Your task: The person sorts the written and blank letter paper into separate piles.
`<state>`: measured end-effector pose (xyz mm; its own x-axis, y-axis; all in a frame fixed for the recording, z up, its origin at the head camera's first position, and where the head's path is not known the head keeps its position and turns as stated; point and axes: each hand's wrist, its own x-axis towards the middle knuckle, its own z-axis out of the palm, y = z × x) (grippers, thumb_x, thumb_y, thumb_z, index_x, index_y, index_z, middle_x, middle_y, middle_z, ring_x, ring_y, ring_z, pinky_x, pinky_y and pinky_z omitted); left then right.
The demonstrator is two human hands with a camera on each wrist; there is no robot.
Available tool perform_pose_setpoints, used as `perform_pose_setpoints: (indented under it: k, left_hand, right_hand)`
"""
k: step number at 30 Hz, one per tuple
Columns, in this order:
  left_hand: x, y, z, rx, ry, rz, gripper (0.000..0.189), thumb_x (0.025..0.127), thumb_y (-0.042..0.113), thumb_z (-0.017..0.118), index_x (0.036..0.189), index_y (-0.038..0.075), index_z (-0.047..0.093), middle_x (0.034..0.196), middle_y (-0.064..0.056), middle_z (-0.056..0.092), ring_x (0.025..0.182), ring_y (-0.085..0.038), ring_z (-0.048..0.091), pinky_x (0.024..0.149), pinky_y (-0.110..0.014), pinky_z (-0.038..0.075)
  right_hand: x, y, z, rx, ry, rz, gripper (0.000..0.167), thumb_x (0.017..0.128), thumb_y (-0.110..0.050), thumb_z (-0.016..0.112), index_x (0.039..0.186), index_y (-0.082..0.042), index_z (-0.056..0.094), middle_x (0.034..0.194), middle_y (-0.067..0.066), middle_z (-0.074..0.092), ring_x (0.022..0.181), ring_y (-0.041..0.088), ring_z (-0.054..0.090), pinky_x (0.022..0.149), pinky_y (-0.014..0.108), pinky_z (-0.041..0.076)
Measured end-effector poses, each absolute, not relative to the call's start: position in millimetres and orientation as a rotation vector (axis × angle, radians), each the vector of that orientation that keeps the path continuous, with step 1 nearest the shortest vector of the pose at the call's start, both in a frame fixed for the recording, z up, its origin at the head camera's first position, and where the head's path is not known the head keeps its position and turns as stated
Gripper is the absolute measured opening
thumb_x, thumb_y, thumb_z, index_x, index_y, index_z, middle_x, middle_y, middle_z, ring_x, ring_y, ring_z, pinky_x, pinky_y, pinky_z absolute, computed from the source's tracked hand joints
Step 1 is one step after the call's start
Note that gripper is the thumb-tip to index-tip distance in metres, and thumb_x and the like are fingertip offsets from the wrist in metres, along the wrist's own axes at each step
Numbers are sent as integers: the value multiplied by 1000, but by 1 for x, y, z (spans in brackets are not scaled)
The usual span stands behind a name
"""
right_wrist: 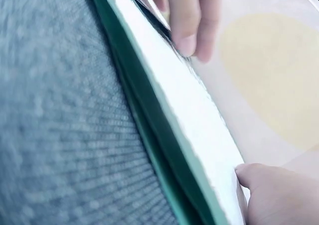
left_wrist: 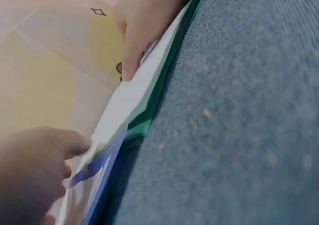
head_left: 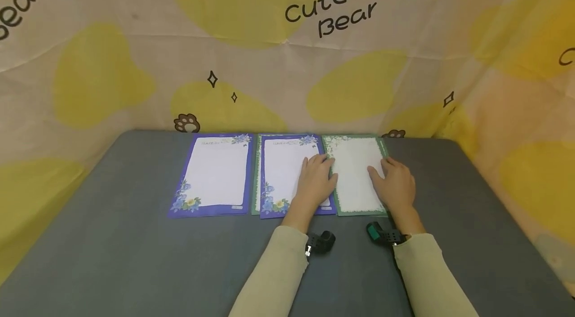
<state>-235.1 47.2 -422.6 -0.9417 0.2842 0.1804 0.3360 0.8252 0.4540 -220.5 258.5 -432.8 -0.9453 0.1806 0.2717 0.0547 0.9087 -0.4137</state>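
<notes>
Three groups of bordered paper sheets lie side by side. My left hand [head_left: 316,177] rests over the right border of the middle purple-bordered sheet [head_left: 283,169], its fingertips at the left edge of the green-bordered sheet [head_left: 357,182]. On that green sheet's right edge lies my right hand [head_left: 395,183], the thumb over the white face and the other fingers along the side. Another green border [right_wrist: 144,130] shows under the top one in the right wrist view. At the left lies a purple-bordered sheet [head_left: 217,172] with blue flowers, touched by neither hand.
The sheets lie on a grey tabletop [head_left: 135,257]. Behind it hangs a cream cloth [head_left: 278,67] with yellow patches and printed words. Each wrist wears a dark strap, the left strap [head_left: 321,242] and the right strap [head_left: 384,233] both just above the tabletop.
</notes>
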Motion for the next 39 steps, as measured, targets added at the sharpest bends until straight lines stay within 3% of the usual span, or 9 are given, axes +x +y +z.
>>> perform_pose_setpoints:
  k: [7, 13, 17, 22, 29, 34, 39]
  left_hand:
    - [-236, 16, -403, -590, -2948, -663, 52, 99, 35, 62, 145, 12, 55, 154, -13, 51, 148, -31, 42, 125, -53, 29]
    - [-236, -63, -393, -596, -3049, -661, 85, 88, 63, 67, 153, 14, 44, 162, -13, 39, 153, -34, 31, 127, -58, 20]
    - [-234, -96, -398, -594, -3067, -718, 97, 83, 68, 68, 158, 15, 37, 167, -13, 30, 157, -35, 21, 127, -61, 12]
    - [-234, -105, -414, -640, -3103, -721, 103, 82, 71, 67, 160, 16, 31, 169, -11, 24, 159, -34, 13, 128, -59, 7]
    - [-235, -103, -424, -730, -3078, -614, 103, 80, 73, 67, 159, 15, 34, 168, -13, 26, 158, -36, 18, 127, -61, 8]
    - [-236, -102, -425, -746, -3052, -598, 102, 79, 72, 69, 158, 16, 36, 167, -13, 28, 157, -36, 21, 127, -62, 9]
    - [-236, -102, -427, -745, -3026, -590, 101, 77, 72, 71, 157, 17, 40, 164, -11, 35, 155, -35, 27, 126, -64, 11]
  right_hand:
    - [-219, 258, -434, -208, -2742, 619, 54, 99, -35, 61, 136, 4, 60, 146, 25, 55, 136, 49, 47, 110, 68, 35]
    - [-224, 251, -433, -186, -2756, 611, 53, 100, -34, 59, 136, 4, 60, 146, 25, 55, 136, 50, 47, 112, 68, 34]
    - [-225, 252, -433, -182, -2760, 569, 53, 100, -33, 57, 136, 6, 60, 145, 28, 55, 134, 51, 47, 111, 68, 35]
    - [-221, 255, -432, -192, -2765, 558, 52, 100, -32, 57, 135, 6, 60, 144, 29, 55, 133, 52, 48, 109, 69, 36]
    - [-220, 251, -430, -175, -2668, 562, 44, 98, -27, 59, 127, 6, 66, 144, 31, 54, 129, 53, 51, 109, 68, 36]
    - [-222, 228, -427, 164, -2405, 547, 33, 91, -22, 69, 112, 3, 73, 135, 25, 64, 121, 49, 59, 105, 63, 42]
    - [-219, 191, -430, 620, -2519, 726, 47, 88, -33, 76, 123, -2, 71, 138, 19, 64, 129, 41, 58, 109, 59, 45]
